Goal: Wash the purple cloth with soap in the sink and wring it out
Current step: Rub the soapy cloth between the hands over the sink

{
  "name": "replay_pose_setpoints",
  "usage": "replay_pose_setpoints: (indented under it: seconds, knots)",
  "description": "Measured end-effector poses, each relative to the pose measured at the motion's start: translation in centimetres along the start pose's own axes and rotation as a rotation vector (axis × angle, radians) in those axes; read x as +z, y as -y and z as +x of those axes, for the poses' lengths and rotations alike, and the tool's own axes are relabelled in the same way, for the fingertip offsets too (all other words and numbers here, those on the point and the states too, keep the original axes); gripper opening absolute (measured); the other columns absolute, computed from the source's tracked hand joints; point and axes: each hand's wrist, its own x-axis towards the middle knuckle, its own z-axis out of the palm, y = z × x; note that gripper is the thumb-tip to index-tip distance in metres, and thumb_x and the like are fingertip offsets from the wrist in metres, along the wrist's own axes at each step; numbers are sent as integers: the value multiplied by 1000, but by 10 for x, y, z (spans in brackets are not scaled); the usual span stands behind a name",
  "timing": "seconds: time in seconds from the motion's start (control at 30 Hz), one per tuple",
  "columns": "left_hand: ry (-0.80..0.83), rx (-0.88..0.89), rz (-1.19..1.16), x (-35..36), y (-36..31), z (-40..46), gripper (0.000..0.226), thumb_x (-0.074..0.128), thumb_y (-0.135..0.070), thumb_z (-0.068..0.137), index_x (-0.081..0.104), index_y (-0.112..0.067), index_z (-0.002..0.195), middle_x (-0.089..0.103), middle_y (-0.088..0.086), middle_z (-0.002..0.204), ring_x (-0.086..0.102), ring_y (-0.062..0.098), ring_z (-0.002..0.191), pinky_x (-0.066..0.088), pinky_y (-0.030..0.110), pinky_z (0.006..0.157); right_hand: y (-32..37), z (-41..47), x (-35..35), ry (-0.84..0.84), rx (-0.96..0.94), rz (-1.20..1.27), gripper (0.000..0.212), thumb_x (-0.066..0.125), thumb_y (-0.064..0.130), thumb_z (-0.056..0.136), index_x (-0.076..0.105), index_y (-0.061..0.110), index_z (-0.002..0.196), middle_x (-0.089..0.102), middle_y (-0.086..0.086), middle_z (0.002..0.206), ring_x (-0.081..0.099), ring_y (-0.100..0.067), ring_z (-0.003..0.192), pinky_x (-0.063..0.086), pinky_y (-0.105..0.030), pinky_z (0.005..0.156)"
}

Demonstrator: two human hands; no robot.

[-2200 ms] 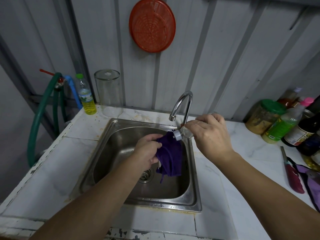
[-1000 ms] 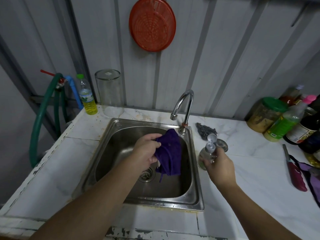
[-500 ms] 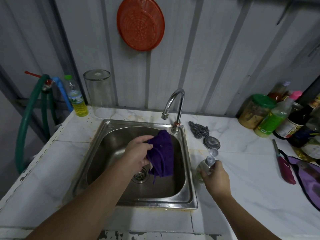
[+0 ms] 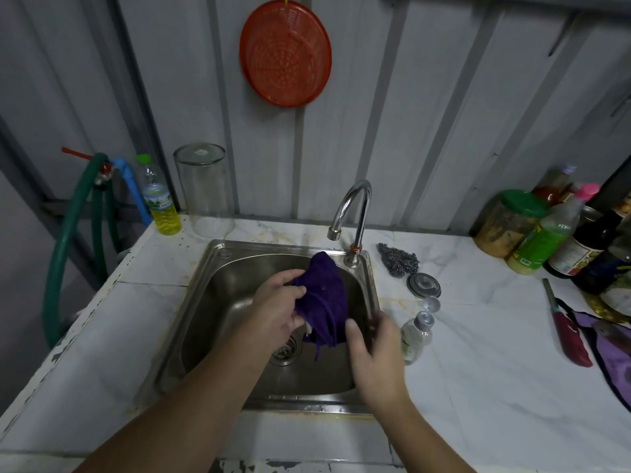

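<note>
My left hand [image 4: 278,308] grips the bunched purple cloth [image 4: 322,298] and holds it above the steel sink [image 4: 205,302], over the drain [image 4: 285,349]. A loose end of the cloth hangs down. My right hand [image 4: 374,353] is over the sink's right rim, its thumb reaching toward the cloth's lower edge; whether it touches is unclear from the blur. The small clear soap bottle [image 4: 415,334] stands on the counter just right of the sink, its flip cap open. The chrome tap [image 4: 353,213] arches over the sink's back edge; no water shows.
A steel scouring pad [image 4: 399,259] and a round metal lid [image 4: 423,285] lie right of the tap. Bottles and a green-lidded jar [image 4: 510,221] crowd the back right. A red-handled knife [image 4: 568,332] lies on the right. A glass jar [image 4: 205,189] and yellow bottle [image 4: 160,203] stand back left.
My right hand squeezed the soap bottle over the cloth, set it down on the counter right of the sink, let go, and moved left toward the cloth. My left hand kept its grip.
</note>
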Motion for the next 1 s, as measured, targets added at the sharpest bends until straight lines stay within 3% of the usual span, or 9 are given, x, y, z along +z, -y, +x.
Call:
replay_pose_setpoints:
  seconds: [0.07,0.17,0.27,0.4,0.53,0.63,0.73,0.87,1.0]
  knots:
    - [1,4,-46,-2,0,1,34,51,9,98,67,-13,117,72,18,116,75,34,96,62,35,57,22,24,18,110,288,203,83,56,63,92,40,6,150,55,-15,145,55,-30,131,44,-50,111]
    - [24,15,-91,-6,1,4,34,51,10,98,65,-11,120,72,20,116,76,33,94,63,35,60,40,49,39,232,519,512,92,58,71,88,41,4,149,62,-22,136,65,-37,118,54,-54,101]
    - [25,14,-126,-12,-2,8,34,51,11,97,63,-9,121,72,21,117,75,34,96,63,36,61,45,58,52,221,521,603,81,68,61,87,54,-3,135,72,-24,117,73,-39,102,59,-54,92]
    - [11,-14,-94,-21,-10,11,33,49,15,93,60,-6,117,70,23,115,72,36,94,63,40,58,44,66,60,170,534,711,47,81,32,87,61,0,116,76,-25,101,76,-44,88,61,-61,80]
    - [28,-150,8,-31,-18,12,16,59,-11,93,63,-7,108,75,18,107,75,34,92,65,46,72,44,72,60,182,382,705,22,78,16,89,65,7,105,76,-25,102,76,-36,82,64,-50,69]
    - [54,-266,28,-32,-27,17,54,58,-60,94,65,-6,101,82,13,88,79,30,71,65,41,55,47,73,59,207,107,524,11,73,17,93,66,15,101,76,-21,101,74,-33,87,63,-52,79]
    - [116,-300,124,-25,-33,27,79,49,-81,85,75,-11,110,82,15,94,79,33,84,65,44,73,57,64,60,234,-125,396,8,70,26,93,64,31,96,75,5,86,73,-16,79,59,-28,66]
    - [186,-326,52,-14,-37,32,53,66,-63,86,75,-12,79,76,11,70,74,26,59,59,29,54,79,48,67,171,-361,245,8,69,43,85,63,41,90,67,11,84,65,-8,76,50,-16,69]
    - [141,-211,23,-6,-37,36,37,61,-37,94,53,-16,65,48,5,63,51,20,58,42,32,61,93,34,66,70,-404,160,25,70,50,82,54,37,70,55,13,70,54,-7,63,44,-22,59]
